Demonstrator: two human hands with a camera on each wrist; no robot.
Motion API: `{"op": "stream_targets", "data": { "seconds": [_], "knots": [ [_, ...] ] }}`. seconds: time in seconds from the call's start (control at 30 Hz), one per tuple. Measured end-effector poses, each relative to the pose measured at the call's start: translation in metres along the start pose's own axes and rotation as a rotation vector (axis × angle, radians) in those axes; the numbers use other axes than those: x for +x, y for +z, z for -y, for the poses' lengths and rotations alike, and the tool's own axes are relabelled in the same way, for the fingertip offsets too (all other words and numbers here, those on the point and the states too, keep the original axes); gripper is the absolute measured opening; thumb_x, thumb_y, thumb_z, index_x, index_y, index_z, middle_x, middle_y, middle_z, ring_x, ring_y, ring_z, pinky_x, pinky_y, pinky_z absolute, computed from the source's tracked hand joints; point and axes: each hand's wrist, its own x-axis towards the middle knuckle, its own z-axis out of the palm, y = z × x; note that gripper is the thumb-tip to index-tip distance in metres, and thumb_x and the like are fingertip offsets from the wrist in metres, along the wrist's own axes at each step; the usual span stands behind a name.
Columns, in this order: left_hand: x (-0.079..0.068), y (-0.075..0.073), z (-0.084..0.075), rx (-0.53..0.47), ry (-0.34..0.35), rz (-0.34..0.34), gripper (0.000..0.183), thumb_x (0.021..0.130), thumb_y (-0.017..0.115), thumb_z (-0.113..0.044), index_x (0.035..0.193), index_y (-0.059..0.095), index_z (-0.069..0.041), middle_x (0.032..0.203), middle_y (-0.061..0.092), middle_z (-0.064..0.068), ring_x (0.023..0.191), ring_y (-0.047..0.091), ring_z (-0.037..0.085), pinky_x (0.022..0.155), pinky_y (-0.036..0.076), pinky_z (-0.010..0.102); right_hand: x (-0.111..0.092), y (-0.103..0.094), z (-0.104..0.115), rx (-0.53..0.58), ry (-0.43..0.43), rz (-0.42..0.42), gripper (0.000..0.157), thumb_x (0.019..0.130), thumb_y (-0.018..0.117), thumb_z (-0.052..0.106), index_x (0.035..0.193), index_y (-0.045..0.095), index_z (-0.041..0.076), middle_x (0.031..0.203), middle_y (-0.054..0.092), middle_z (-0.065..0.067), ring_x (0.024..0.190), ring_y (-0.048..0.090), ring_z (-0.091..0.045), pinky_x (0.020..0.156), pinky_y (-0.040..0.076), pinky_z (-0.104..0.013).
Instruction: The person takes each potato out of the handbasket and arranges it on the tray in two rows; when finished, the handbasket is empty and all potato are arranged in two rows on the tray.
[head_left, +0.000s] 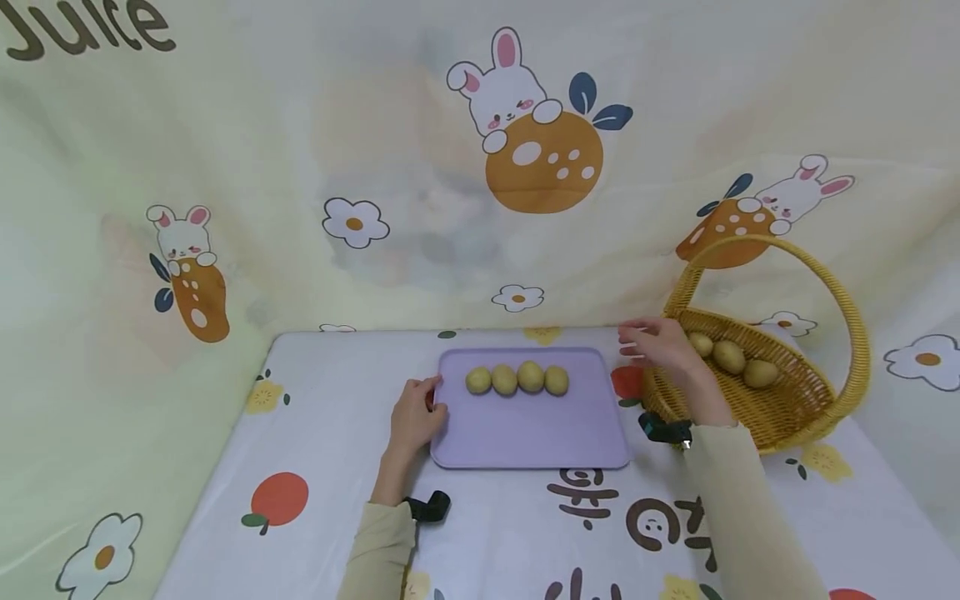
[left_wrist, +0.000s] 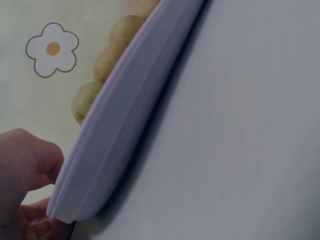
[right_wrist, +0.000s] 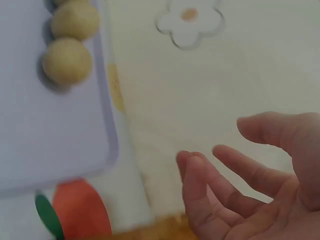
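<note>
Partly hidden left fingers [left_wrist: 48, 156] pinching tray [head_left: 525, 433], right fingers [right_wrist: 194, 187] spread, leftmost potato [head_left: 702, 343] in basket [head_left: 795, 408] part-covered

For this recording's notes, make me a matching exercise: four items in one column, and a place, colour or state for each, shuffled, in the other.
Column one:
1. Tray
2. Right hand
3. Wicker basket
4. Left hand

Column two:
A. Golden yellow, with a tall arched handle
B. At the left edge of the flat lavender item
C. Lavender, with four potatoes in a row on it
D. Holding nothing, beside the golden-yellow item's left rim in the head view

Right pairs: 1-C, 2-D, 3-A, 4-B
</note>
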Motion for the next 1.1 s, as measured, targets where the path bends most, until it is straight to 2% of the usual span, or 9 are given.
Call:
{"op": "stream_targets", "data": {
  "seconds": [0.03,0.1,0.2,0.47,0.57,0.77,0.9,0.97,1.1],
  "knots": [
    [0.000,-0.001,0.001,0.006,-0.004,-0.002,0.051,0.078,0.061,-0.010,0.129,0.064,-0.002,0.098,0.054,0.014,0.071,0.049,0.020,0.061,0.037,0.033,0.000,-0.005,-0.002,0.007,0.010,-0.007,0.052,0.102,0.050,0.025,0.140,0.044,-0.010,0.111,0.062,-0.017,0.089,0.068,-0.015,0.081,0.055,-0.032],
    [0.000,-0.003,0.003,0.011,-0.010,-0.009,0.051,0.078,0.061,-0.010,0.129,0.064,-0.002,0.096,0.054,0.013,0.071,0.048,0.021,0.061,0.036,0.033,-0.001,-0.013,-0.006,0.051,0.012,-0.023,0.053,0.102,0.050,0.023,0.141,0.042,-0.011,0.100,0.064,-0.005,0.081,0.066,-0.005,0.077,0.055,-0.028],
    [0.000,-0.005,0.005,0.005,-0.016,-0.018,0.051,0.079,0.061,-0.010,0.129,0.064,-0.002,0.095,0.052,0.013,0.072,0.048,0.021,0.062,0.036,0.033,-0.001,-0.023,-0.013,0.103,0.018,-0.044,0.054,0.101,0.051,0.020,0.140,0.039,-0.015,0.091,0.063,0.005,0.079,0.065,-0.003,0.075,0.055,-0.026],
    [0.000,-0.004,0.009,0.016,-0.020,-0.021,0.051,0.079,0.061,-0.010,0.129,0.064,-0.002,0.095,0.053,0.012,0.073,0.047,0.020,0.063,0.036,0.033,-0.002,-0.044,-0.028,0.093,0.068,-0.122,0.061,0.100,0.049,0.025,0.142,0.034,-0.017,0.092,0.059,0.005,0.074,0.062,0.001,0.073,0.055,-0.024],
    [0.000,-0.003,0.007,0.001,-0.002,-0.022,0.051,0.078,0.061,-0.009,0.128,0.064,-0.002,0.095,0.053,0.013,0.073,0.048,0.021,0.063,0.037,0.034,-0.002,-0.051,-0.034,0.086,0.098,-0.141,0.061,0.100,0.049,0.025,0.141,0.034,-0.018,0.098,0.058,-0.001,0.072,0.060,0.000,0.071,0.055,-0.023],
    [0.002,0.001,0.002,-0.004,0.027,-0.007,0.051,0.077,0.061,-0.009,0.128,0.064,-0.001,0.096,0.054,0.013,0.072,0.049,0.020,0.063,0.038,0.033,0.000,-0.064,-0.043,0.008,0.150,-0.097,0.064,0.101,0.047,0.029,0.143,0.032,-0.017,0.128,0.045,-0.023,0.077,0.055,-0.001,0.074,0.054,-0.025],
    [0.004,0.001,0.003,0.005,0.035,-0.011,0.051,0.078,0.061,-0.009,0.128,0.065,-0.001,0.095,0.054,0.013,0.071,0.049,0.019,0.062,0.038,0.032,0.007,-0.070,-0.043,-0.059,0.201,-0.067,0.068,0.100,0.048,0.031,0.145,0.029,-0.016,0.137,0.039,-0.030,0.078,0.055,-0.003,0.077,0.054,-0.029],
    [0.005,0.001,0.004,0.003,0.038,-0.021,0.050,0.077,0.062,-0.009,0.127,0.065,-0.001,0.095,0.054,0.013,0.071,0.049,0.019,0.062,0.039,0.033,0.012,-0.073,-0.042,-0.085,0.224,-0.047,0.070,0.100,0.048,0.032,0.147,0.026,-0.015,0.135,0.041,-0.029,0.077,0.056,-0.005,0.078,0.054,-0.032],
    [0.005,0.000,0.005,0.003,0.051,-0.031,0.050,0.076,0.062,-0.009,0.126,0.066,-0.001,0.093,0.055,0.012,0.070,0.049,0.018,0.061,0.039,0.032,0.023,-0.078,-0.045,-0.147,0.265,0.027,0.072,0.100,0.046,0.032,0.148,0.020,-0.015,0.114,0.050,-0.019,0.077,0.057,-0.012,0.079,0.053,-0.036]
  ]
}}
